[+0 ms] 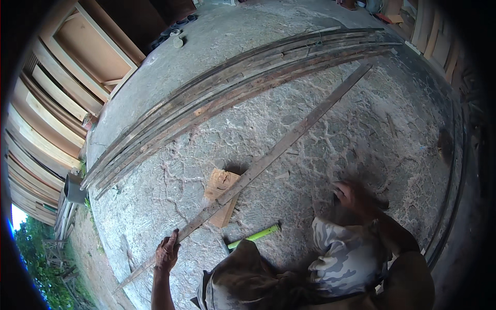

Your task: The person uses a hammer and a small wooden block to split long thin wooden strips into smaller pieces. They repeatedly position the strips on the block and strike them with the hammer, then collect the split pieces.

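My left hand (pixel 167 250) is closed around a long narrow wooden batten (pixel 277 149) near its lower left end. The batten runs diagonally up to the right and crosses over a light wooden block (pixel 221 186) on the floor. My right hand (pixel 350 195) is by my right knee, away from the batten; it is blurred, its fingers partly bent, and whether it holds something cannot be told. A tool with a bright green handle (pixel 257 235) lies on the floor before my knees, its other end partly hidden by my left knee.
Several long weathered battens (pixel 248 79) lie in a bundle across the rough concrete floor (pixel 317 162) beyond the block. Boards and a framed wooden panel (pixel 93 50) lean at the left. Footwear (pixel 178 31) lies at the far left, and timber (pixel 434 35) stands at the right.
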The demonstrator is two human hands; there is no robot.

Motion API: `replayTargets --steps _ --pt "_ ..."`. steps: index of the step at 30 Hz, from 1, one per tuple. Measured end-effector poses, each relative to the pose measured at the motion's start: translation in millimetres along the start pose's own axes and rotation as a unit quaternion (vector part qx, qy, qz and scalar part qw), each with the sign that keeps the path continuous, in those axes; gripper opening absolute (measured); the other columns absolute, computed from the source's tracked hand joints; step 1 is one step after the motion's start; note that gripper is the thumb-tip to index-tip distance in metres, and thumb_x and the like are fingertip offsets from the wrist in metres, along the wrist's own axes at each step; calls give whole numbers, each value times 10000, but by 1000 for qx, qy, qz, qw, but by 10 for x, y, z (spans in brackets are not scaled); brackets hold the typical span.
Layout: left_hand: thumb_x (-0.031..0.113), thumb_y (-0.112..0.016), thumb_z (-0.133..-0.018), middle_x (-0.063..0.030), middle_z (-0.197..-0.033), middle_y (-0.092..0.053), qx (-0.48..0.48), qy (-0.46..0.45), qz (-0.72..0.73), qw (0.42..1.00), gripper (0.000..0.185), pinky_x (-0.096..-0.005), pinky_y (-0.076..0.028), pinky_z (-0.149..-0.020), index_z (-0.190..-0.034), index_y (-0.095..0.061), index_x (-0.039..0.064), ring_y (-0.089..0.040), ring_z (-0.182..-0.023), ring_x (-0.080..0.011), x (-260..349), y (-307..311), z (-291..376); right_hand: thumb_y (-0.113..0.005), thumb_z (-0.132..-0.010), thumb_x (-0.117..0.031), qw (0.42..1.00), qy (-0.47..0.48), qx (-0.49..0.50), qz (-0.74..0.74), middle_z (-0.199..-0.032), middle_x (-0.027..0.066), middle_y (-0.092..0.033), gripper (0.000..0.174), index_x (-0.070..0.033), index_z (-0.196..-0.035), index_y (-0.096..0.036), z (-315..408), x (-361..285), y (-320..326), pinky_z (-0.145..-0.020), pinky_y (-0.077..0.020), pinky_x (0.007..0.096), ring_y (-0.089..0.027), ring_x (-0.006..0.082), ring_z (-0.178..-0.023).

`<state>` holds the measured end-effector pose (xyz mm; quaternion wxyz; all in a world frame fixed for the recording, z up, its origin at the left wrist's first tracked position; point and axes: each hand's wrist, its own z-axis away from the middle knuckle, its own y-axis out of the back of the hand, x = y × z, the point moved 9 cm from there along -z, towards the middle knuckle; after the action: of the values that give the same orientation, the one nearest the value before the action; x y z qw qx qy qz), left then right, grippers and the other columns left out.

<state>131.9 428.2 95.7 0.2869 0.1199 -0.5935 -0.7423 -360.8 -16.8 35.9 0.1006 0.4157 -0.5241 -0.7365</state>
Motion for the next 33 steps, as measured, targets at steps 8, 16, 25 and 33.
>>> replayTargets --steps 8,16,25,33 --pt "111 -711 -917 -111 -1324 -628 -65 278 -111 952 711 -506 -449 -1060 -1559 -428 227 -575 -1258 -357 -1681 -587 623 -585 -953 -128 942 327 -78 -16 -1413 133 -618 414 -66 -1359 -640 -109 -1749 -1490 -1090 -506 444 -600 318 -1306" --pt "280 -714 -919 -167 -1495 -543 180 -4 51 982 612 -509 -393 -1125 -1474 -530 99 -513 -1358 -372 636 -272 -674 -517 -982 -204 862 481 -130 94 -1369 117 -598 500 -94 -1469 -541 31 -2316 -2083 -1071 -461 472 -579 275 -1259" --pt "330 -613 -989 -154 -1275 -605 110 -144 49 982 520 -523 -466 -998 -1466 -522 147 -583 -1185 -384 1996 -685 -1578 -658 -971 -243 832 534 -137 54 -1123 189 -677 464 -41 -1383 -594 335 -1986 -2388 -934 -528 460 -681 372 -1017" --pt "290 -622 -989 -136 -1148 -641 161 -67 83 981 387 -499 -453 -929 -1347 -619 144 -583 -1105 -364 1624 -212 -1923 -664 -983 -278 946 121 -210 -217 -1019 169 -715 448 -90 -1388 -616 -87 -1417 -1352 -840 -553 432 -714 308 -940"
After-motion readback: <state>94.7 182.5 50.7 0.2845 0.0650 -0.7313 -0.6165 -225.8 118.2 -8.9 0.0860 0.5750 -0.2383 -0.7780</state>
